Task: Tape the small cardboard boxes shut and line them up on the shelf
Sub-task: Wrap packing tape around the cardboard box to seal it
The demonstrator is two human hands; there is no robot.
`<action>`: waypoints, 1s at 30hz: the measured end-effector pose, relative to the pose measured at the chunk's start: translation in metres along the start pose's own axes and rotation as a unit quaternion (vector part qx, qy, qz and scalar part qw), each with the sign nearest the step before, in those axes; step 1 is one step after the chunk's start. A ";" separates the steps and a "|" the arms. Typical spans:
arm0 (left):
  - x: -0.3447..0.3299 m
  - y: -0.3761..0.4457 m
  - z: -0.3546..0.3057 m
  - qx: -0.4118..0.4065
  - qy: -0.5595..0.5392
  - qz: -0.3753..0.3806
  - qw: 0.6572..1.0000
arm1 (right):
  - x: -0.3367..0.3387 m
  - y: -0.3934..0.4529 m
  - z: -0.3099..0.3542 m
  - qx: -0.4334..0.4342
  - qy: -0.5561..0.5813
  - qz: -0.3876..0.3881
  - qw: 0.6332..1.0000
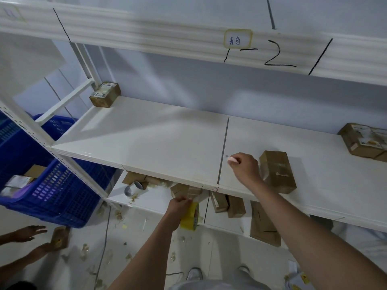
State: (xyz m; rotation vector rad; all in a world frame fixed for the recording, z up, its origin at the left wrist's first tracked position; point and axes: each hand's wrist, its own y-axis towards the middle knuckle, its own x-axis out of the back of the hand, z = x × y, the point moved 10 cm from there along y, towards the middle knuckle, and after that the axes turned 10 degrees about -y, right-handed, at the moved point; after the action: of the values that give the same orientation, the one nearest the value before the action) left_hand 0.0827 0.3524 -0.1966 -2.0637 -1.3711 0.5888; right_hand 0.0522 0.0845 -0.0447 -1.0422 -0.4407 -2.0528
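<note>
A white shelf [167,141] stands by a pale wall, with a lower shelf [155,200] under it. The right hand [244,167] rests on the top shelf with its fingers curled; I cannot tell if it holds anything. A taped box [277,171] stands just beside it, on its right, touching the wrist. The left hand [180,206] is down by the lower shelf and grips a yellow tape roll [190,217]. More boxes [228,204] lie on the lower shelf near that hand. One box [105,94] sits in the far left corner. A blue crate [52,185] stands on the left.
</note>
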 end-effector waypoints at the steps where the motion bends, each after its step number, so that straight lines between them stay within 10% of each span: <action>1: 0.000 0.000 0.000 0.002 0.000 0.001 1.000 | 0.013 0.004 -0.010 -0.014 0.004 -0.024 1.000; 30: -0.028 -0.001 0.000 0.022 0.007 -0.012 1.000 | 0.134 -0.003 -0.202 -0.274 -0.080 -0.164 0.944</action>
State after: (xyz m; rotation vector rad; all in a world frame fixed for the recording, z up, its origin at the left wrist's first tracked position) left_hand 0.0721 0.3266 -0.1946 -2.0097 -1.3616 0.5873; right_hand -0.1055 -0.0990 -0.0600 -1.5577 -0.1193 -2.4728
